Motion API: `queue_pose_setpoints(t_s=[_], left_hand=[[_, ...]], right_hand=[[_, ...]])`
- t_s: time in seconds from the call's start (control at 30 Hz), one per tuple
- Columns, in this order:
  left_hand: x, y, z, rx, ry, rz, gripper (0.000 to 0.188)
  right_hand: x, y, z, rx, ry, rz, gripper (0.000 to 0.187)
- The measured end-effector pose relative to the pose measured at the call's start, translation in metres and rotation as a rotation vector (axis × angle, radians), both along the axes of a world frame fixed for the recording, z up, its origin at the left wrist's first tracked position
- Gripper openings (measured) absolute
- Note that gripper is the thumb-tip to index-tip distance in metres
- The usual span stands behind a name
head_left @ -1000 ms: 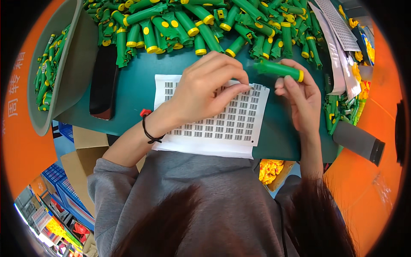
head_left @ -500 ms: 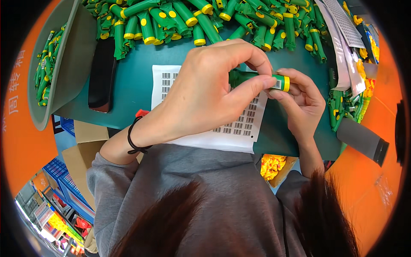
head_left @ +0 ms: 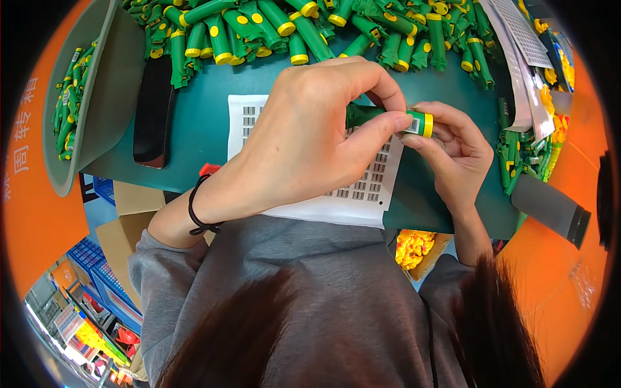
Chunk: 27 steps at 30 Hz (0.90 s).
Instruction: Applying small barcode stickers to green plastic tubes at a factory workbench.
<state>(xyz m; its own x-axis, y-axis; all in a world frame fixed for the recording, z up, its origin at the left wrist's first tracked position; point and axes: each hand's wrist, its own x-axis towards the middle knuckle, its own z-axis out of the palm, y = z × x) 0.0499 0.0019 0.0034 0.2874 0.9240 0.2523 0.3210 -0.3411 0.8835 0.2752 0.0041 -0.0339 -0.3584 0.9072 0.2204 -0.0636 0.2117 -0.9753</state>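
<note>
Between my two hands is a green plastic tube (head_left: 422, 124) with a yellow end, and a small white barcode label shows on its side. My left hand (head_left: 317, 132) is closed on it, thumb and forefinger pinching beside the label. At the yellow end, my right hand (head_left: 456, 142) grips the same tube with bent fingers. Part of the tube's other end is hidden behind my left hand. Under my left hand and wrist lies a white sheet of barcode labels (head_left: 365, 210), flat on the green table mat (head_left: 424, 194).
A heap of similar green tubes (head_left: 220, 42) covers the far side. To the left stand a grey bin (head_left: 119, 90) holding small green pieces and a black phone-like slab (head_left: 152, 119). More label sheets (head_left: 517, 71) and a grey cylinder (head_left: 550, 207) are at right.
Both hands and the tube stay nearly in place, with only a slight shift to the left. The grip of each hand looks the same.
</note>
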Motion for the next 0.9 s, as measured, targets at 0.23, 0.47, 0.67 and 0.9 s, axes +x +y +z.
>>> queue_pose_setpoints(t_s=[0.23,0.47,0.67,0.9], left_hand=[[0.001,0.002,-0.001,-0.362,-0.041,-0.053,0.017],[0.007,-0.002,-0.003,-0.402,-0.141,-0.281,0.030],[0.020,-0.029,-0.008,-0.183,0.033,-0.226,0.022],[-0.003,-0.036,-0.004,-0.122,-0.004,-0.233,0.017]], right_hand=[[0.000,-0.002,0.003,-0.026,0.047,0.032,0.038],[-0.009,0.017,0.002,0.084,-0.014,0.060,0.081],[-0.044,0.021,0.011,0.073,-0.001,0.059,0.077],[-0.050,0.000,0.012,0.367,-0.379,0.334,0.077]])
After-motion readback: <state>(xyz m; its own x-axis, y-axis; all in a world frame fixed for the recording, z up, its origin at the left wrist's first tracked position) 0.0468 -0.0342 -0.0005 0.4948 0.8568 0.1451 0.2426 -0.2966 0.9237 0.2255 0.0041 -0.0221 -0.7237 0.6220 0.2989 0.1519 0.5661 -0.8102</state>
